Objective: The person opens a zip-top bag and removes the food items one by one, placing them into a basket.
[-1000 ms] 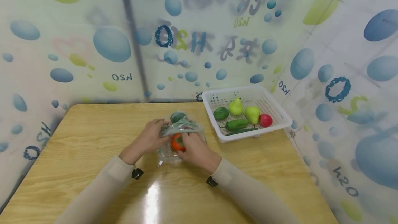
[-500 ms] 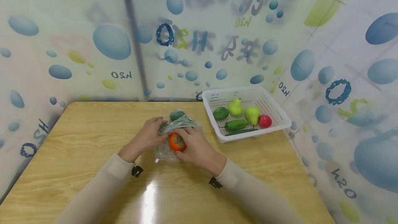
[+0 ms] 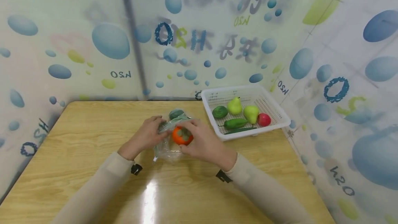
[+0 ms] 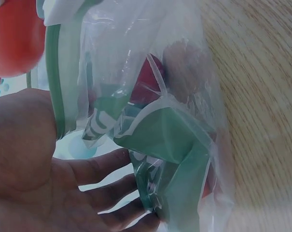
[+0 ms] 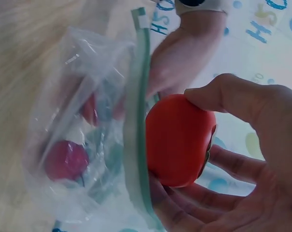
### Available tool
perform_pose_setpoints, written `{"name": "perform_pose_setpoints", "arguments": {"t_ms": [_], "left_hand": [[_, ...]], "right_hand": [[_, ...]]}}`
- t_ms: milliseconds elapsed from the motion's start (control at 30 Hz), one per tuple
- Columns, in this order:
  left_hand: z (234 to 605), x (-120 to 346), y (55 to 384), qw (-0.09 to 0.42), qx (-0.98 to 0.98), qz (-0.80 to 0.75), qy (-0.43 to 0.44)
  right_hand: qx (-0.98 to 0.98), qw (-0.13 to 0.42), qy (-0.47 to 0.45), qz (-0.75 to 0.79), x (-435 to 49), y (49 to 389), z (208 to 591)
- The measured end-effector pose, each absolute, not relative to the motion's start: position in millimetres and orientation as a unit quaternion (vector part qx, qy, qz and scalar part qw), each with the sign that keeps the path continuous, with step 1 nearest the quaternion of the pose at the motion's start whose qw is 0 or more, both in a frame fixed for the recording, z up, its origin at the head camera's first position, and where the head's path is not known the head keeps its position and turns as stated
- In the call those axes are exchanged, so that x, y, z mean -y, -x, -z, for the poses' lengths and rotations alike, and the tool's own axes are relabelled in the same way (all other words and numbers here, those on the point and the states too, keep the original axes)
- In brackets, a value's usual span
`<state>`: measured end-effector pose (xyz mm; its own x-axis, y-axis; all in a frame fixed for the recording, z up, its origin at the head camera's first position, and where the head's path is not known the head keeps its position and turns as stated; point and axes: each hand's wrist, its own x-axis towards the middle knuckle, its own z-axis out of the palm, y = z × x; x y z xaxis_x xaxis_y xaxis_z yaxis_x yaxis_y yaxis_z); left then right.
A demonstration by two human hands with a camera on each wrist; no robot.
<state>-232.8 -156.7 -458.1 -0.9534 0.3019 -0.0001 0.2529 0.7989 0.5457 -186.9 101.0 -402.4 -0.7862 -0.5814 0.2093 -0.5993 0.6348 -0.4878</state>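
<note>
A white perforated plastic basket sits at the back right corner of a pale wood-grain tabletop. Inside are 2 yellow-green pears, 1 nearer the basket's back rim, the other nearer its middle. A short, rounded dark green vegetable lies by the left rim, a glossy green pepper in front of it, a thin dark green vegetable along the front rim, and a round red fruit toward the right. Beyond the tabletop's back edge stands a pale wall printed with blue and lime ovals and "H2O" lettering, partly mirrored.
</note>
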Motion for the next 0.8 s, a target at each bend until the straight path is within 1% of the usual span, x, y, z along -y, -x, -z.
{"name": "perform_pose_setpoints", "arguments": {"t_ms": [267, 533, 633, 800], "left_hand": [[460.7, 159.1, 234.3, 0.036, -0.948, -0.281, -0.146], [461.2, 160.1, 231.8, 0.026, -0.948, -0.278, -0.150], [460.3, 160.0, 230.0, 0.027, -0.948, -0.279, -0.149], [458.9, 160.0, 229.9, 0.032, -0.948, -0.282, -0.147]], "right_hand": [[0.904, 0.054, -0.318, -0.282, -119.6, 191.1, 383.3], [0.909, 0.080, -0.293, -0.285, -150.9, 213.3, 370.1], [0.921, 0.076, -0.268, -0.272, -162.9, 224.1, 368.7], [0.943, 0.055, -0.211, -0.252, -180.8, 242.4, 370.0]]}}
